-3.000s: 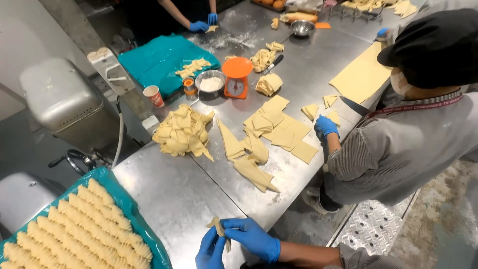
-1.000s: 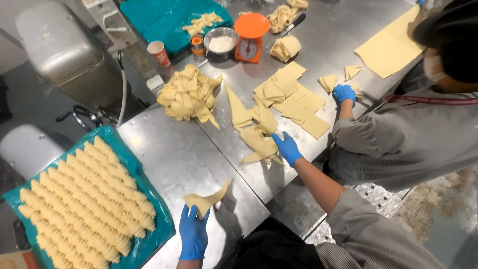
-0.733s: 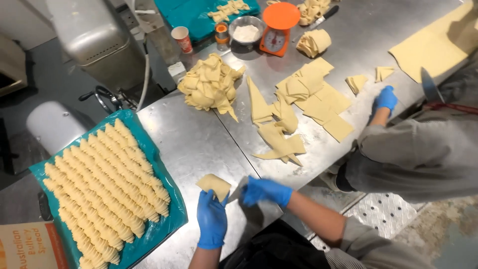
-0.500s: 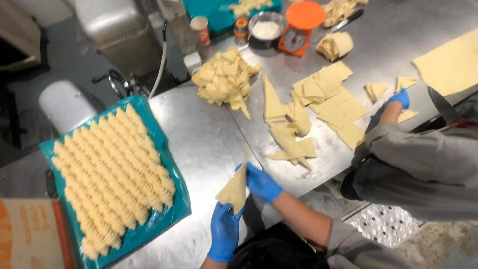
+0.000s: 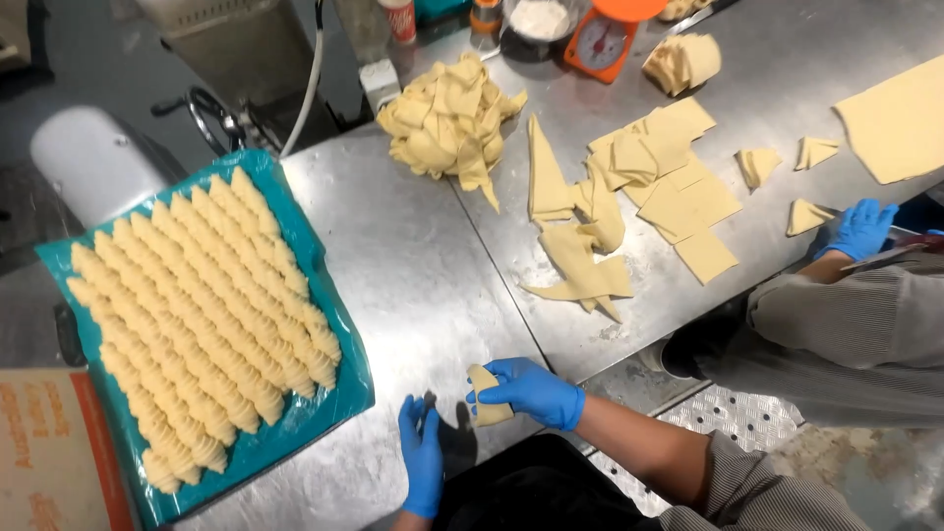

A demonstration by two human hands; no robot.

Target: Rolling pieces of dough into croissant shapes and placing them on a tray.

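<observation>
1. Blue gloves cover both hands, low in the view at the near edge of the steel worktop (image 5: 413, 265).
2. The right hand (image 5: 531, 391) is closed on a small folded dough piece (image 5: 483, 395), pinching it between thumb and fingers just above the worktop.
3. The left hand (image 5: 421, 454) is open, fingers straight and pointing up, just left of the dough piece and not touching it; it holds nothing.
4. Left of the left hand lies a teal tray (image 5: 324, 413) lined with clear film, filled with diagonal rows of shaped pastries (image 5: 197, 305).
5. Beyond the right hand, up and to its right, long dough strips (image 5: 580, 270) lie loose on the worktop, with flat dough squares (image 5: 678, 187) past them.
6. Farther up from both hands sits a heap of cut dough (image 5: 447, 123), well apart from the piece being held.
7. An orange scale (image 5: 602, 37) and a bowl (image 5: 537, 18) of white powder stand at the far edge, beyond the heap.
8. Far to the right of the right hand, a co-worker's gloved hand (image 5: 861, 228) rests on the worktop near small dough triangles (image 5: 806, 187), below a large dough sheet (image 5: 900, 118).
9. Left of the tray, off the worktop, part of a grey machine (image 5: 93, 162) shows.
</observation>
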